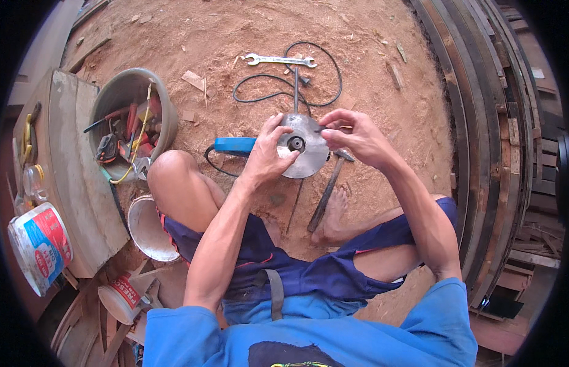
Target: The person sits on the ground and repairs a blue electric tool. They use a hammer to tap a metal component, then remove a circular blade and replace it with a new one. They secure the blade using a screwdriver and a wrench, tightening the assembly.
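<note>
A round, shiny metal disc [308, 160] with a dark hub at its centre lies between my hands. My left hand [267, 151] grips its left side, thumb and fingers curved round the hub. My right hand [356, 139] is at the disc's upper right edge, fingers bent together; anything small between them is hidden. Beyond the disc, a straight metal rod [296, 92] points away from me. A blue tool body [234, 145] shows left of the disc, partly behind my left hand. A hammer [328, 191] lies at the lower right, its head near the disc.
An open-ended wrench [280, 60] and a looped black cord [269, 76] lie on the sandy ground ahead. At left stand a grey bucket of tools [169, 116], a whitish bucket [151, 229] and a labelled pail [43, 248]. Stacked timber [480, 153] runs along the right.
</note>
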Tool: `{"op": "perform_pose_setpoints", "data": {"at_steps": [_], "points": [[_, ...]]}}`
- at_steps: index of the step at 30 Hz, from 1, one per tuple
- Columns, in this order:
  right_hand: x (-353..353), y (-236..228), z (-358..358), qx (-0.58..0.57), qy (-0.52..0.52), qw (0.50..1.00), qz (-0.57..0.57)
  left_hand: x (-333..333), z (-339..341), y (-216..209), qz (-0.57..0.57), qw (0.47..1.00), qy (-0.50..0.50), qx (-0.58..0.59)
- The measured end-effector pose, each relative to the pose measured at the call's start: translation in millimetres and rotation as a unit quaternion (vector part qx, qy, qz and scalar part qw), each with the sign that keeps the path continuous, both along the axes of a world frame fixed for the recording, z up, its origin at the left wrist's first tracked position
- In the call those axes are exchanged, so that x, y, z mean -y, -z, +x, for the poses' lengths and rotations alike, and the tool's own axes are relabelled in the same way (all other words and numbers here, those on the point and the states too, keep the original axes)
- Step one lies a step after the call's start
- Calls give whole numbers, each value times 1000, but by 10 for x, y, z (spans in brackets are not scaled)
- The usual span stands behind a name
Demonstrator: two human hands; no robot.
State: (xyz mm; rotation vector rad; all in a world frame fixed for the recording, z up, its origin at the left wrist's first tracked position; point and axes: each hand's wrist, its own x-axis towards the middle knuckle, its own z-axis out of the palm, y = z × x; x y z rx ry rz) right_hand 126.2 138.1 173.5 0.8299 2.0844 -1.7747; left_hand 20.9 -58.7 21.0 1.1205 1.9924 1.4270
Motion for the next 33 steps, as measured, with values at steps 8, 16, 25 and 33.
{"op": "perform_pose_setpoints", "data": {"at_steps": [8,16,25,33], "points": [[20,545,-41,39,27,995,-93,-110,129,50,-4,997,-64,-50],[18,698,-45,49,26,994,-90,-115,147,74,5,996,-80,-36],[60,677,-94,53,-13,997,-48,-118,149,105,20,995,-87,-40],[54,629,-171,73,-78,994,-7,-109,157,98,12,995,-91,-36]]}}
